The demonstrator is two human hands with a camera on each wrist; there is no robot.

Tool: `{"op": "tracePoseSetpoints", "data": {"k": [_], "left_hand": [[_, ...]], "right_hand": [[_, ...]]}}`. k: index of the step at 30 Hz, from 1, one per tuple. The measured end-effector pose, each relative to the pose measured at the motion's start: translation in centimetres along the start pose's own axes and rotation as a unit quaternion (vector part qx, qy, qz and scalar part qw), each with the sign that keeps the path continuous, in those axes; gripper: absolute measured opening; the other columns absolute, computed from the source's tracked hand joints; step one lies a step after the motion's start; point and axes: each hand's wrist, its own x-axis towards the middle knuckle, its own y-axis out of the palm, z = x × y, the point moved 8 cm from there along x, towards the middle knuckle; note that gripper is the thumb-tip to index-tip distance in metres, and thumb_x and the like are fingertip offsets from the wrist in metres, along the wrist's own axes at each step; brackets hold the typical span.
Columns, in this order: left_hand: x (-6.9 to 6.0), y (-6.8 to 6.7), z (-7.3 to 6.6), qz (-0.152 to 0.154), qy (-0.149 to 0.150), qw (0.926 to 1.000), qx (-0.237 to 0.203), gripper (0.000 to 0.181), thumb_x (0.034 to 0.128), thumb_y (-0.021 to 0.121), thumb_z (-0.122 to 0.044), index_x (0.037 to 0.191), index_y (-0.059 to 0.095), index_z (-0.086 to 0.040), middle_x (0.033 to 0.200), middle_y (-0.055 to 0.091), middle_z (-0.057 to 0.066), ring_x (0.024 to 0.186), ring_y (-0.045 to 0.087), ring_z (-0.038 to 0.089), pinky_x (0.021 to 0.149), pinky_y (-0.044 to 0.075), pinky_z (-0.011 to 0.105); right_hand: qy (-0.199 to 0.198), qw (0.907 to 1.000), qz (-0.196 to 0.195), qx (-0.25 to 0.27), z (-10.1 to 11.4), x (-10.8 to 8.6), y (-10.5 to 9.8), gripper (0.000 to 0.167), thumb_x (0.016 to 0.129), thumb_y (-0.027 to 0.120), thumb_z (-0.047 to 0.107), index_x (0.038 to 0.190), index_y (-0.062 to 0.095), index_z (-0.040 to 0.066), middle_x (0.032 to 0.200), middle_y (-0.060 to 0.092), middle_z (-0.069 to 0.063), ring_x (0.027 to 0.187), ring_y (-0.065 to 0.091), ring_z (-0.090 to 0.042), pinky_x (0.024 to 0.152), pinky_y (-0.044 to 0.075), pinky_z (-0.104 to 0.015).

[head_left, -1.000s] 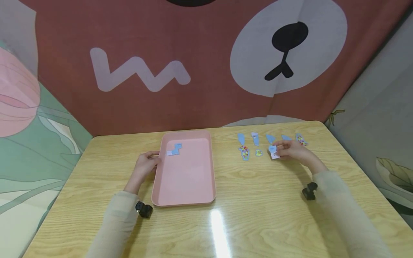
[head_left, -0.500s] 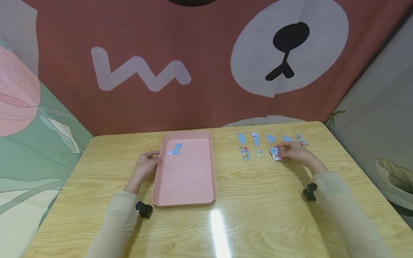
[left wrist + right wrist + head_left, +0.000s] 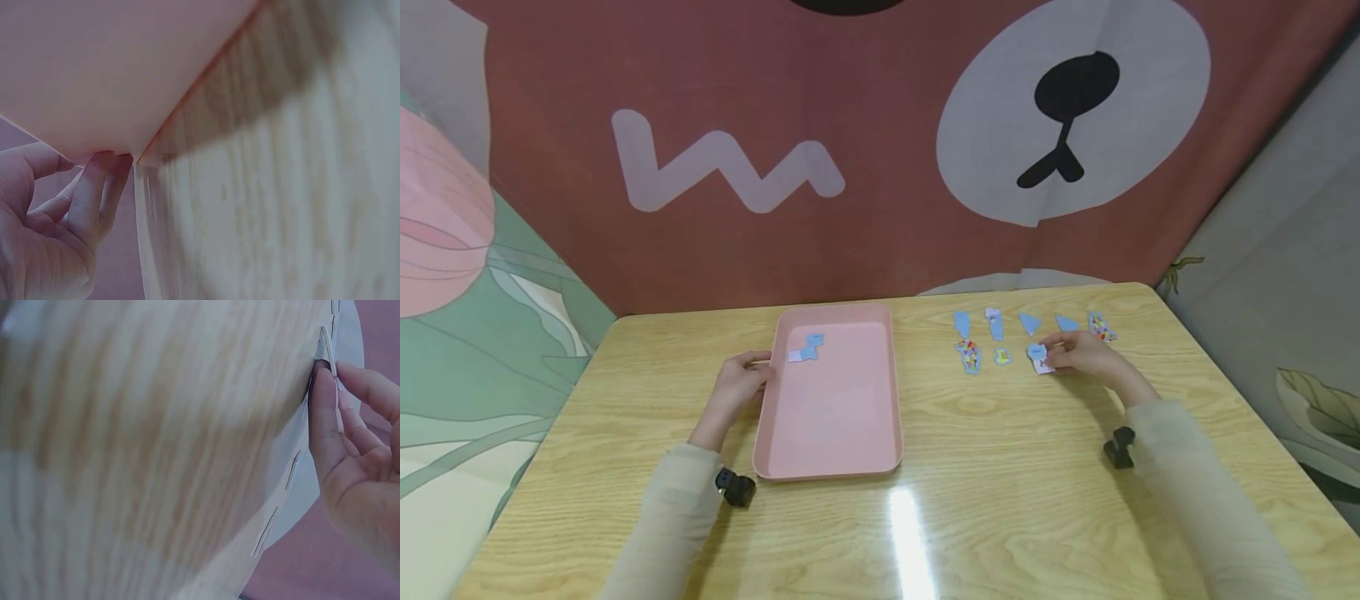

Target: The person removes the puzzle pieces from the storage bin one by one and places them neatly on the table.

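Note:
In the head view, my left hand (image 3: 737,390) is at the left side of a pink tray (image 3: 827,433). The left wrist view has its fingers (image 3: 87,200) at the tray's rim, some against the outer wall and one passing behind the edge. My right hand (image 3: 1086,354) pinches a blue and white puzzle piece (image 3: 1039,357) at the right of the table. From the right wrist, that piece (image 3: 329,353) appears edge-on between thumb and fingers, raised at a tilt. Inside the tray, near its top left, lie joined blue and white puzzle pieces (image 3: 808,353).
More puzzle pieces lie in two rows at the table's back right: plain blue ones (image 3: 1030,323), a multicoloured one (image 3: 970,357), a small yellow-green one (image 3: 1002,357), and another multicoloured one (image 3: 1100,327) behind the right hand. A printed cloth (image 3: 880,233) hangs behind the wooden table (image 3: 985,500).
The right hand and its puzzle piece have shifted very slightly, the piece turning a little in the fingers. The left hand and tray stay put.

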Motion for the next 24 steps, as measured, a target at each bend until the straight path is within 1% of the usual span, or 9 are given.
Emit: {"op": "tracePoseSetpoints", "data": {"k": [4, 8, 11, 13, 18, 24], "left_hand": [[-0.03, 0.01, 0.02, -0.002, -0.002, 1.0, 0.0, 0.048, 0.0908, 0.051, -0.01, 0.137, 0.047, 0.002, 0.13, 0.057, 0.028, 0.088, 0.064, 0.014, 0.073, 0.056, 0.024], [-0.01, 0.02, 0.04, -0.002, 0.0, 1.0, 0.002, 0.048, 0.0909, 0.051, -0.01, 0.137, 0.047, 0.003, 0.13, 0.057, 0.028, 0.089, 0.064, 0.015, 0.074, 0.056, 0.024], [0.04, 0.04, 0.05, -0.002, 0.002, 1.0, 0.0, 0.048, 0.091, 0.051, -0.01, 0.137, 0.047, 0.004, 0.13, 0.056, 0.029, 0.09, 0.064, 0.014, 0.074, 0.056, 0.024], [0.05, 0.08, 0.05, -0.001, 0.004, 1.0, -0.002, 0.048, 0.0911, 0.051, -0.01, 0.137, 0.047, 0.004, 0.13, 0.056, 0.029, 0.091, 0.064, 0.015, 0.075, 0.056, 0.024], [0.01, 0.1, -0.04, 0.002, 0.005, 1.0, -0.003, 0.048, 0.0918, 0.051, -0.01, 0.137, 0.046, 0.004, 0.131, 0.056, 0.029, 0.094, 0.065, 0.017, 0.077, 0.057, 0.026], [-0.14, 0.09, -0.19, 0.005, 0.014, 0.9998, -0.014, 0.047, 0.0919, 0.05, -0.009, 0.137, 0.046, 0.005, 0.13, 0.056, 0.03, 0.087, 0.065, 0.012, 0.074, 0.056, 0.024]], "right_hand": [[0.004, 0.9999, -0.005, -0.009, -0.12, 0.03, -0.04, 0.051, 0.094, 0.056, 0.009, 0.134, 0.038, -0.016, 0.113, 0.061, -0.018, 0.082, 0.057, 0.004, 0.077, 0.055, -0.017], [0.006, 0.9996, -0.009, -0.026, -0.13, 0.02, -0.12, 0.05, 0.094, 0.056, 0.01, 0.133, 0.039, -0.016, 0.116, 0.06, -0.025, 0.081, 0.057, 0.003, 0.075, 0.054, -0.017], [0.006, 0.9992, -0.012, -0.037, -0.11, 0.02, -0.23, 0.05, 0.093, 0.057, 0.011, 0.132, 0.04, -0.017, 0.116, 0.06, -0.028, 0.08, 0.057, 0.003, 0.073, 0.053, -0.017], [0.007, 0.999, -0.014, -0.041, -0.16, 0.06, -0.28, 0.05, 0.093, 0.058, 0.012, 0.131, 0.042, -0.017, 0.115, 0.061, -0.026, 0.08, 0.057, 0.002, 0.072, 0.053, -0.016], [0.011, 0.9981, -0.021, -0.056, -0.24, 0.09, -0.46, 0.049, 0.092, 0.06, 0.013, 0.129, 0.045, -0.016, 0.106, 0.064, -0.017, 0.079, 0.057, 0.001, 0.071, 0.053, -0.017], [0.007, 0.9966, -0.029, -0.076, 0.2, -0.24, -0.52, 0.049, 0.091, 0.059, 0.013, 0.127, 0.046, -0.017, 0.106, 0.064, -0.021, 0.077, 0.057, 0.0, 0.07, 0.054, -0.02]]}}
